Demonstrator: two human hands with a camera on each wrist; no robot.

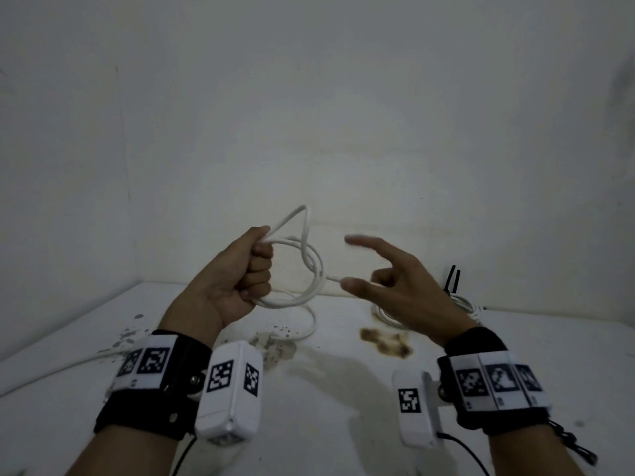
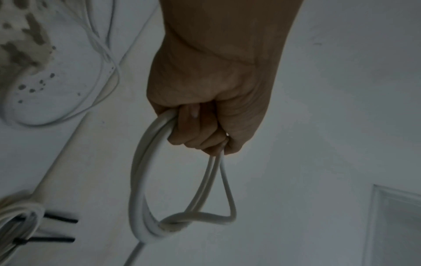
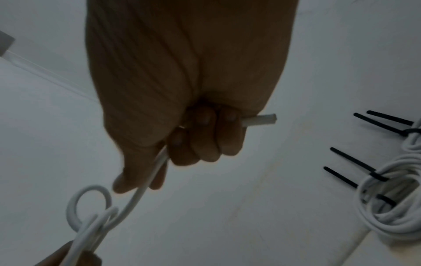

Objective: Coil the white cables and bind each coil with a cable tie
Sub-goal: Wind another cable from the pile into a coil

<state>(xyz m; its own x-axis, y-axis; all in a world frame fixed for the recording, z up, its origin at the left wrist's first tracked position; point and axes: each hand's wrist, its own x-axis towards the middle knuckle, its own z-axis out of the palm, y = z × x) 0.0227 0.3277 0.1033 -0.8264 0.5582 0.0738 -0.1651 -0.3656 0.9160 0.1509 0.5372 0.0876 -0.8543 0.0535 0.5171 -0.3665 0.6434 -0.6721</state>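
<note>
The left hand [image 1: 237, 276] grips the springy coil [image 1: 302, 269] in its fist while the right hand [image 1: 388, 283] pinches its stiff free end; best held at the gathered loops.

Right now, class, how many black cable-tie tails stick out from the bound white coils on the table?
4, in the right wrist view: one tail beside another at the upper bundle, a third and a fourth on the larger coil. Others may be hidden.

Two hands are working above the stained table [image 1: 343, 407]: one white cable [image 1: 311, 266] is being coiled, and beside its far edge finished coils [image 3: 396, 212] are lying, bristling with four black tie tails [image 3: 341, 177].
</note>
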